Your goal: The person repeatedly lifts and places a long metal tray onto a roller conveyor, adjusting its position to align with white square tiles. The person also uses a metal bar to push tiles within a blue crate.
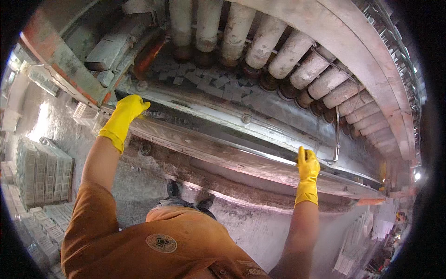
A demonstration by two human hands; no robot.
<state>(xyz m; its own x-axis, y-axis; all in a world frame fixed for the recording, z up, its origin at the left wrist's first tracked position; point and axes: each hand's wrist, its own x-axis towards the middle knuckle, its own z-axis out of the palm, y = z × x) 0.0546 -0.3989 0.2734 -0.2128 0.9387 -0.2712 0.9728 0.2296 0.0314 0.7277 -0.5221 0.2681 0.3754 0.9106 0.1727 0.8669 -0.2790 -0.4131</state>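
My left hand (126,117), in a yellow rubber glove, is curled over the left end of a long metal rail (209,145). My right hand (307,173), gloved the same way, is bent at the right part of that rail. Its fingers are closed, and a dark patch shows between thumb and fingers. What either hand grips, if anything, is hidden. Behind the rail runs a pale inner ledge (274,132), with a dark gap between the two. Past the ledge, broken pale flat pieces (218,86) lie inside the machine under a row of thick, dirty rollers (237,35).
A heavy curved-looking frame beam (353,37) spans above the rollers. A thin upright rod (337,135) stands beyond my right hand. An orange-edged side frame (60,67) is at left. Stacked pale blocks (44,172) stand on the floor (134,186) at left; more goods (355,242) are at lower right.
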